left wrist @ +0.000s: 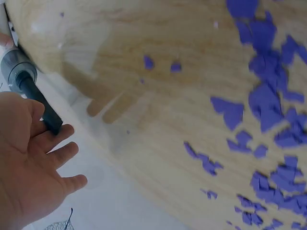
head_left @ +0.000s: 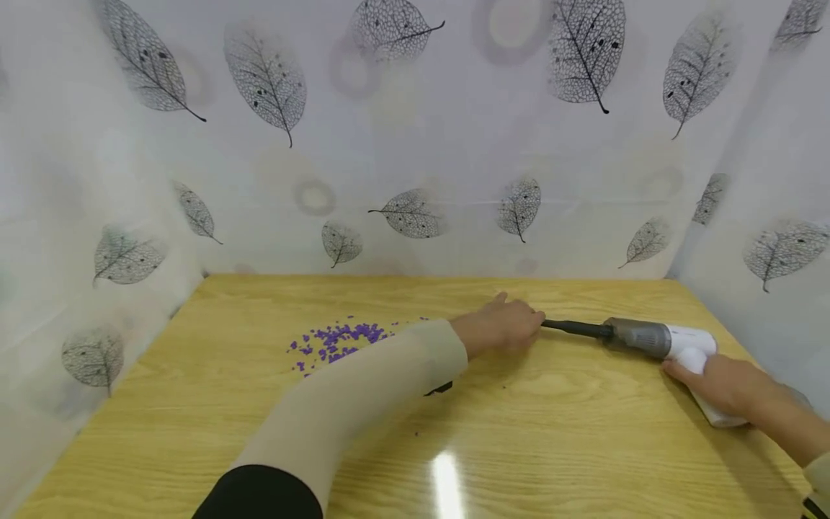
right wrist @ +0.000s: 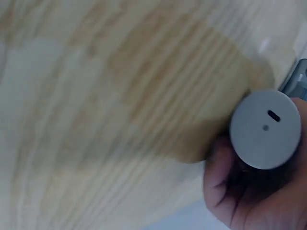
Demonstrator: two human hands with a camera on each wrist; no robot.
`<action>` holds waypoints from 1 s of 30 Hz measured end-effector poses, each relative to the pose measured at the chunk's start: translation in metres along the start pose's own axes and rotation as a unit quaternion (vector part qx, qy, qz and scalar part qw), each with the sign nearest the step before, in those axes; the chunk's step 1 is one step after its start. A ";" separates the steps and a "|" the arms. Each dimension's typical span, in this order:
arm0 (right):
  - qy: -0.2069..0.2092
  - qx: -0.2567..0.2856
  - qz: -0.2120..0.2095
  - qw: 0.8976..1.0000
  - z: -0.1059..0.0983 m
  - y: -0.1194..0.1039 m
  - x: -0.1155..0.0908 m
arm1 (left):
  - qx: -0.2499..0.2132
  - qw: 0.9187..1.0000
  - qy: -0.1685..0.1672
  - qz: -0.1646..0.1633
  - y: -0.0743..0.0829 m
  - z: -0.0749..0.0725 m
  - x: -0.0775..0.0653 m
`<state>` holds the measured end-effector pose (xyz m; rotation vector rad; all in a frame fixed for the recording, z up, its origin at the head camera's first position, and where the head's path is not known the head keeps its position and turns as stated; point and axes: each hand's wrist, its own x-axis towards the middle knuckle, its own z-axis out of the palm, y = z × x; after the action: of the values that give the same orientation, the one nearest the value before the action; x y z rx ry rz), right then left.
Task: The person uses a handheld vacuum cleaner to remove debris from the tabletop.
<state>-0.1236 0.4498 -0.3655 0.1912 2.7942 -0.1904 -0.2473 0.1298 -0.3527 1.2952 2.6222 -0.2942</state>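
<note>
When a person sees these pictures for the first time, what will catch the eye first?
Probably the small, flat purple scraps scattered left of centre on the yellow wood-grain table. Next, the white-and-grey handheld vacuum cleaner at the right, held by the right hand, with the left hand at the tip of its narrow black nozzle.

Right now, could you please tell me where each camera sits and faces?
Head: head-worn, facing forward and down at the table; left hand and right hand show.
Left wrist: on that wrist, facing the left hand, nozzle and purple scraps.
Right wrist: on that wrist, facing the right hand and vacuum.
Head and left wrist share the purple scraps.
</note>
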 end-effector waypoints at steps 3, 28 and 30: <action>0.040 -0.020 -0.015 0.999 0.003 0.002 0.003 | 0.010 1.000 0.014 0.003 0.004 0.002 0.003; 0.142 0.022 -0.043 0.989 0.015 -0.010 0.004 | -0.165 0.985 0.041 0.013 -0.007 -0.004 -0.009; 0.153 0.030 -0.043 0.987 0.015 -0.014 0.006 | -0.164 0.985 0.044 0.013 -0.011 -0.004 -0.011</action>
<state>-0.1266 0.4340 -0.3801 0.1228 3.1080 -0.2871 -0.2499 0.1159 -0.3449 1.2509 2.5784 0.1978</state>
